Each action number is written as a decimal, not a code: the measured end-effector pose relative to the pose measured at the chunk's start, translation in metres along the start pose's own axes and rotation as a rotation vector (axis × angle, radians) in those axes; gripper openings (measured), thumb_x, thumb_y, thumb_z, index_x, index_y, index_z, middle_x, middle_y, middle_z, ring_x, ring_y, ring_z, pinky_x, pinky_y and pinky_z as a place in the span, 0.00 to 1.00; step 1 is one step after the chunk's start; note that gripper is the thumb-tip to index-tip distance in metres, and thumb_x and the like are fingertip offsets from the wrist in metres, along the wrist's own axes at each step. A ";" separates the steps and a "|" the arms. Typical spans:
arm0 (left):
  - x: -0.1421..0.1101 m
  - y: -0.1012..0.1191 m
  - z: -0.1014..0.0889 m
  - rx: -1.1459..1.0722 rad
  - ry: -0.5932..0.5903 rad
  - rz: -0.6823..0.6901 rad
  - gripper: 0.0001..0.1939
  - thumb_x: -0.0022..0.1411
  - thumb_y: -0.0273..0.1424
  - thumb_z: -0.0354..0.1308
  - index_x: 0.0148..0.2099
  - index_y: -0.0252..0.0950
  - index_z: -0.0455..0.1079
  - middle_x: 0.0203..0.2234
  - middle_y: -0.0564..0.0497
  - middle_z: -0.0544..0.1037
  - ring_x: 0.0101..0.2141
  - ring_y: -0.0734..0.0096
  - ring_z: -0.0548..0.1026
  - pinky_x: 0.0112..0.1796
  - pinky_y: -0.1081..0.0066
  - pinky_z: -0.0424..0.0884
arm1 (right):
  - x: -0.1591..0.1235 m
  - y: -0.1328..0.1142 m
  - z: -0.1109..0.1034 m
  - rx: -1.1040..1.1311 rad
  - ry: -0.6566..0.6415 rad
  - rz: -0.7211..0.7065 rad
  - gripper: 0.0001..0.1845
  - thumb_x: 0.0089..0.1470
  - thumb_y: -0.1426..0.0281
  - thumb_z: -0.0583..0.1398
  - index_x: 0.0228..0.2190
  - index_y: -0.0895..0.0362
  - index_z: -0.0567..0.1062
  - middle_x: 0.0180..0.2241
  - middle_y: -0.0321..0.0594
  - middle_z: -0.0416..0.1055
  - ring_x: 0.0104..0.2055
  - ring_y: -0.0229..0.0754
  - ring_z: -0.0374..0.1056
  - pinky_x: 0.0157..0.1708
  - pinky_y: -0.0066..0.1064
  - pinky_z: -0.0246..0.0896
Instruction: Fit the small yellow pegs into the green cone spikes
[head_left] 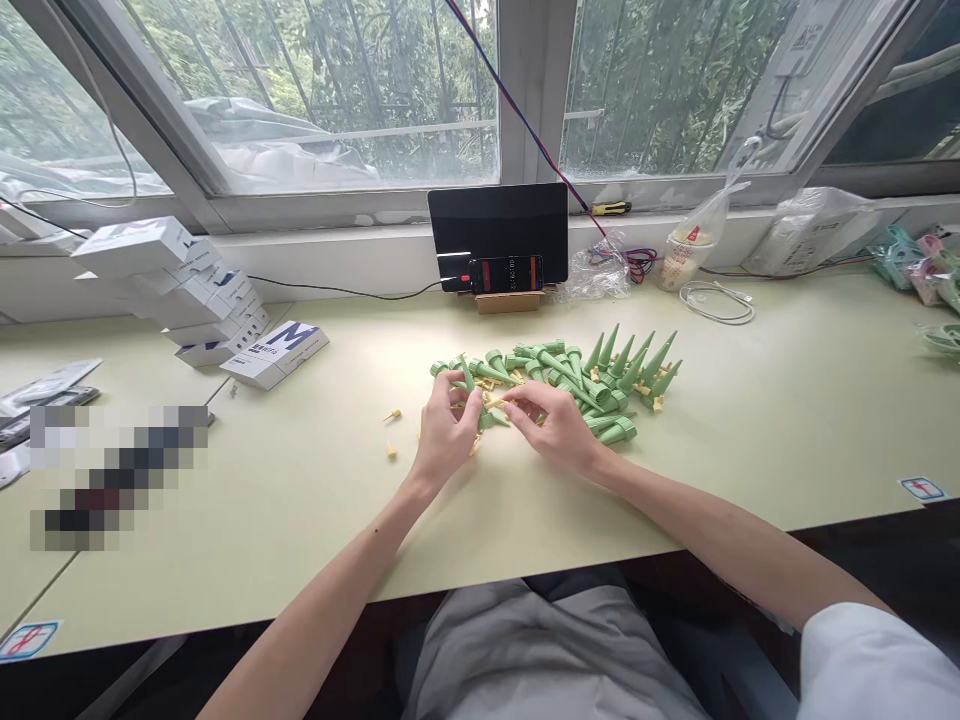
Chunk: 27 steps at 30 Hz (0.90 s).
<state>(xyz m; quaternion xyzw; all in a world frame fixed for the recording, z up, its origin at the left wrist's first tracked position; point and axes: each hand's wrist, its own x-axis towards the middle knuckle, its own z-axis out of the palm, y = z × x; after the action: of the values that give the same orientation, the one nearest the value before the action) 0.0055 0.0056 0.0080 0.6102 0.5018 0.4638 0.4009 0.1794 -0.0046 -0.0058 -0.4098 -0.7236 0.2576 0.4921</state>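
Note:
My left hand [448,428] is closed around a green plastic plant-watering spike [467,373], whose pointed tip sticks up past the fingers. Just to the right, the fingers of my right hand [556,425] pinch a small yellow plastic piece [496,403] beside the spike; its exact contact with the spike is hidden. Behind and right of my hands lies a pile of green spikes [600,392]. At its right side several upright green spikes [658,355] carry yellow pieces near their bases. A loose yellow piece [391,453] lies left of my left hand, with others scattered under my hands.
A phone [507,274] leans on a cardboard stand before a black tablet [499,225]. Stacked white boxes [187,285] and a single white box [276,354] stand to the left. A bagged cup [684,255] and a white cable [718,302] are at the back right.

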 end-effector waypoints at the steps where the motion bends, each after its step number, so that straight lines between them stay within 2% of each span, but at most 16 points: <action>1: 0.000 0.000 0.000 0.012 -0.001 0.010 0.16 0.64 0.43 0.56 0.48 0.40 0.61 0.29 0.53 0.76 0.21 0.76 0.71 0.20 0.77 0.65 | 0.000 0.000 0.000 0.002 0.000 0.000 0.09 0.62 0.66 0.59 0.38 0.57 0.77 0.32 0.41 0.74 0.30 0.39 0.68 0.29 0.31 0.65; 10: -0.003 0.005 0.003 0.128 -0.005 0.081 0.13 0.65 0.39 0.55 0.47 0.39 0.60 0.23 0.59 0.67 0.16 0.82 0.59 0.17 0.79 0.56 | 0.000 -0.001 0.000 0.024 -0.006 0.013 0.09 0.62 0.65 0.60 0.38 0.57 0.77 0.33 0.42 0.75 0.31 0.40 0.69 0.29 0.31 0.66; 22: -0.004 0.004 0.004 0.130 -0.029 0.077 0.12 0.66 0.38 0.55 0.46 0.39 0.59 0.23 0.58 0.66 0.16 0.82 0.57 0.17 0.78 0.54 | 0.000 0.004 0.001 0.031 -0.036 -0.021 0.07 0.62 0.67 0.60 0.38 0.56 0.77 0.36 0.43 0.77 0.34 0.41 0.71 0.29 0.31 0.67; 27: -0.004 0.004 0.004 0.119 -0.028 0.059 0.11 0.66 0.38 0.54 0.46 0.39 0.60 0.23 0.58 0.66 0.17 0.81 0.59 0.17 0.78 0.55 | 0.000 0.004 0.001 0.040 -0.035 0.010 0.07 0.61 0.67 0.61 0.39 0.56 0.77 0.38 0.44 0.77 0.35 0.42 0.72 0.30 0.32 0.67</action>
<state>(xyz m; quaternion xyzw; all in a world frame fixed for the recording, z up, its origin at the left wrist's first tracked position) 0.0098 0.0013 0.0099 0.6538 0.5048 0.4361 0.3571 0.1798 -0.0022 -0.0097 -0.3991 -0.7247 0.2817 0.4860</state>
